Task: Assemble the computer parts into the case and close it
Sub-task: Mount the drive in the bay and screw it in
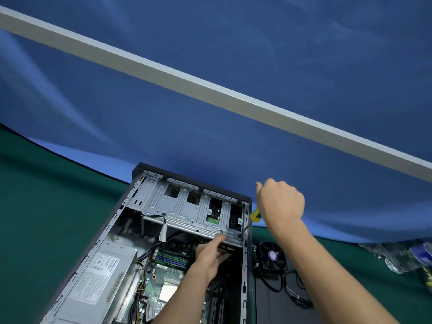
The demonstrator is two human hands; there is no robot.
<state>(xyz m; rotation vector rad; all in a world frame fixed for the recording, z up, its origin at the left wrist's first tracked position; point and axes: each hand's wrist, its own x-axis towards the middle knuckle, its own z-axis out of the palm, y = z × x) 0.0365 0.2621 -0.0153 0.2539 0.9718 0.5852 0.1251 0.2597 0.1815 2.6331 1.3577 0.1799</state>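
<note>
- Head view: open computer case [131,220] lies on its side on the green surface [46,206], open side up, near the blue backdrop [210,113].
- Right hand [280,202] is curled round a screwdriver [253,216] with a yellow-and-green handle; the dark shaft slants down-left, its tip at the right front corner of the metal drive cage [187,211]. Likely driving a screw that fixes the cage to the frame, though the screw itself is too small to make out.
- Left hand [210,258] reaches into the case, fingers fairly straight, tips pressed under or against the cage's front lip. Judged to be bracing the cage so it does not shift while the screw bites. It grasps nothing that I can see.
- Inside the case: power supply [100,277] along the left wall, green circuit board [168,277] with memory sticks, loose cables [163,230] draped below the cage.
- Outside, right of the case: a cooling fan [272,256] with its lead, resting on a dark panel [280,305], probably the side cover, set within reach for later fitting.
- Plastic bottles [402,258] lie at far right.
- Task judged midway: fan not yet in, cover off.
</note>
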